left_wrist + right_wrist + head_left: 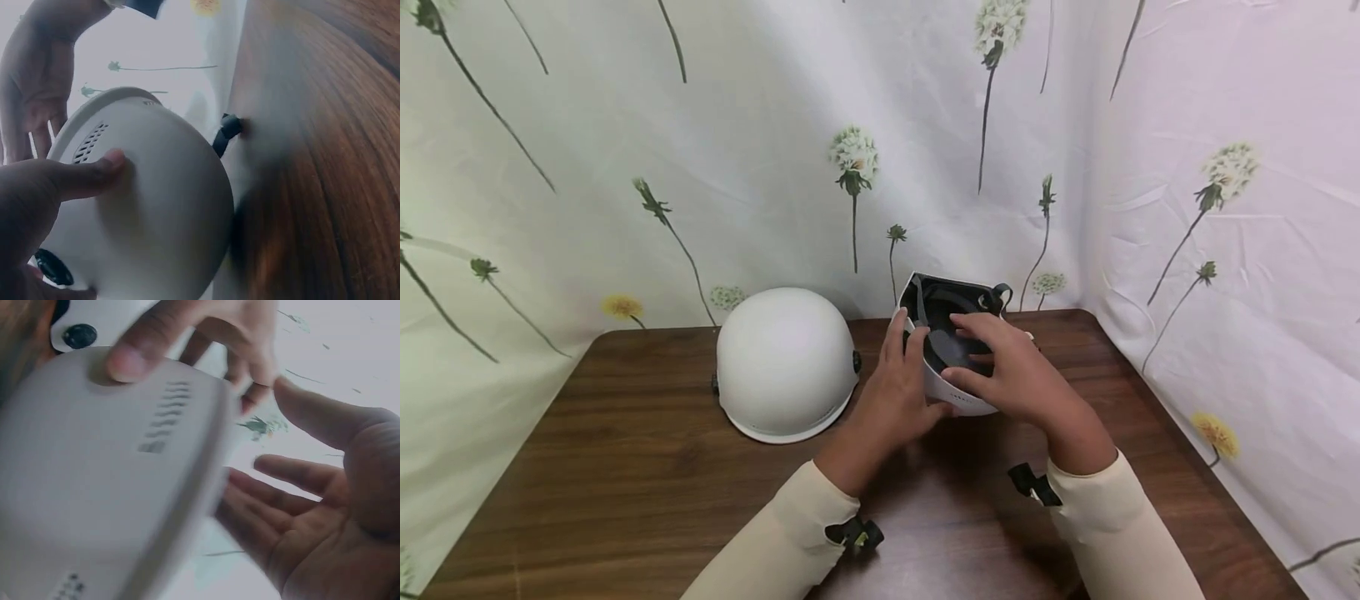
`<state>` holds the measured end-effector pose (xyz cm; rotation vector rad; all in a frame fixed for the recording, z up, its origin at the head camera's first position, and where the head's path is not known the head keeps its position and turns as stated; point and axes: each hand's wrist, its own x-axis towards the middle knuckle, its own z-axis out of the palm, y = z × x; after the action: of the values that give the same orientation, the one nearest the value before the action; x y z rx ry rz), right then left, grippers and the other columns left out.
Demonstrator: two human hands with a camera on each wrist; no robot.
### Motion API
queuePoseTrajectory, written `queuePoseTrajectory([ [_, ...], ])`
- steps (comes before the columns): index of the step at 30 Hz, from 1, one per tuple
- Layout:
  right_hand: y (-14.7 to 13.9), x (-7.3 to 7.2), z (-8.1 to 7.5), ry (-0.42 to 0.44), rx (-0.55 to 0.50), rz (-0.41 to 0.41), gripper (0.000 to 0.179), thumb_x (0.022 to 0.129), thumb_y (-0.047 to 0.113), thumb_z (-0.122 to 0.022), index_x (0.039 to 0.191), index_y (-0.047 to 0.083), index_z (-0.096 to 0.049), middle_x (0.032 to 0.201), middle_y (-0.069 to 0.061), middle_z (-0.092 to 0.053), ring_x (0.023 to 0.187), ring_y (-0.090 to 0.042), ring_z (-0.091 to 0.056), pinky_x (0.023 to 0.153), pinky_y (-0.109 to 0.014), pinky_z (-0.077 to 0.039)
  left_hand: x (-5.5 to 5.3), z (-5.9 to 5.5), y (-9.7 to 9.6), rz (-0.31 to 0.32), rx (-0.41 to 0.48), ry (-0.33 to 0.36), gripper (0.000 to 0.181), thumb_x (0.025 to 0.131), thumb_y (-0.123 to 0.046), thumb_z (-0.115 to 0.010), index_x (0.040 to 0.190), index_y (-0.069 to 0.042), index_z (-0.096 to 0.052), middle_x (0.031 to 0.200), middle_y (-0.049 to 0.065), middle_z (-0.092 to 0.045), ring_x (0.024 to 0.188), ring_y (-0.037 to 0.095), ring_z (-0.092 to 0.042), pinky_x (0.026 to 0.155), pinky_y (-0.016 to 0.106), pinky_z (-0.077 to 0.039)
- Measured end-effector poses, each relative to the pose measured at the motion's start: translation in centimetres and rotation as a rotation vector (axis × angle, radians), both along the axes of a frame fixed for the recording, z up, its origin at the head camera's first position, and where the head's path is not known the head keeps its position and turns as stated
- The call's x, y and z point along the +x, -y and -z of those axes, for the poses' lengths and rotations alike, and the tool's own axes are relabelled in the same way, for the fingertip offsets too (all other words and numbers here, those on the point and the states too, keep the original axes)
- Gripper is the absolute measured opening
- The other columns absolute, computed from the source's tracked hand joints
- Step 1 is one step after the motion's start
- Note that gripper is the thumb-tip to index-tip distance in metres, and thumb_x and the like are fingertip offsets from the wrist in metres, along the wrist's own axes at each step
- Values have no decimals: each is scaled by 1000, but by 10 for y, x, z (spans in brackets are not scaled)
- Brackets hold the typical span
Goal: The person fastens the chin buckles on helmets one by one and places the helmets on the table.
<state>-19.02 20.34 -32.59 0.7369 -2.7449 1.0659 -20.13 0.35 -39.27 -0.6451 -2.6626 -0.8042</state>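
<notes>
A white helmet [962,398] is turned with its dark padded inside facing up, tilted at the table's back right. My left hand [886,398] grips its left side, fingers over the rim and thumb [94,178] on the outer shell by the vent slots. My right hand [1015,367] reaches over the opening with spread, bent fingers and holds nothing. In the right wrist view that hand [325,519] is beside the rim, palm showing. A grey strap [917,300] runs across the inside near the left rim.
A second white helmet [782,358] sits dome up on the brown wooden table [625,467], left of my left hand. Behind the table hangs a white cloth [760,167] printed with flowers. Black devices [857,533] are strapped at both sleeves.
</notes>
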Motion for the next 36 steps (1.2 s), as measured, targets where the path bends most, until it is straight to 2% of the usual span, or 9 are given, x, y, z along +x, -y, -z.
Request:
queuePoseTrajectory([
  [5,-10,1,-4,53,163,0,74,96,27,-87,157,1,-56,155,-18,-64,135,-35,-68,108,-56,-58,-3,4,-1,7,1,91,115,81,-37,-99,167,-12,-26,182,20,-7,163,43,-35,108,56,-59],
  [10,-10,-3,-5,166,184,-36,76,99,32,-84,162,5,-51,157,-18,-63,138,-36,-68,109,-57,-57,-12,8,7,-19,-18,196,119,81,-43,-99,172,-18,-27,184,17,4,164,45,-32,109,59,-58],
  [14,-9,-3,-3,194,202,-45,77,98,31,-84,162,5,-50,153,-18,-67,137,-39,-68,108,-58,-57,-19,9,15,-17,-56,243,112,82,-47,-97,170,-15,-36,184,19,6,164,46,-33,113,60,-55],
  [17,-9,-4,-1,210,208,-54,76,97,30,-86,161,5,-52,149,-17,-69,134,-39,-70,106,-57,-58,-23,8,21,-1,-69,251,102,82,-44,-98,164,-12,-45,183,20,3,160,46,-40,112,58,-55],
  [20,-11,-5,-1,217,208,-70,74,97,31,-85,159,5,-54,146,-17,-70,132,-38,-72,105,-57,-59,-25,7,25,26,-83,235,97,82,-41,-98,159,-8,-49,182,22,0,158,46,-42,112,56,-56],
  [23,-18,-6,-1,189,169,-52,72,99,29,-84,158,3,-54,144,-18,-71,130,-37,-73,105,-57,-59,-25,6,27,55,-89,208,98,80,-40,-100,158,-5,-51,181,26,-3,163,48,-33,116,58,-52],
  [28,-34,-7,-6,87,111,58,66,100,27,-83,155,2,-57,142,-18,-73,129,-35,-73,109,-58,-56,-23,3,31,93,-56,186,105,74,-40,-104,158,-5,-52,181,29,-5,168,54,-10,122,65,-44],
  [31,-39,-6,-9,74,100,95,66,101,28,-82,155,1,-57,145,-20,-71,132,-37,-72,111,-59,-55,-22,-1,32,98,-53,193,110,71,-41,-106,160,-7,-51,182,28,-5,169,54,-4,123,67,-42],
  [36,-41,-8,-13,61,112,120,64,101,28,-81,154,2,-58,147,-21,-70,134,-38,-70,112,-60,-54,-20,-7,30,85,-108,198,116,69,-47,-105,164,-13,-48,184,22,-3,171,49,1,127,67,-37],
])
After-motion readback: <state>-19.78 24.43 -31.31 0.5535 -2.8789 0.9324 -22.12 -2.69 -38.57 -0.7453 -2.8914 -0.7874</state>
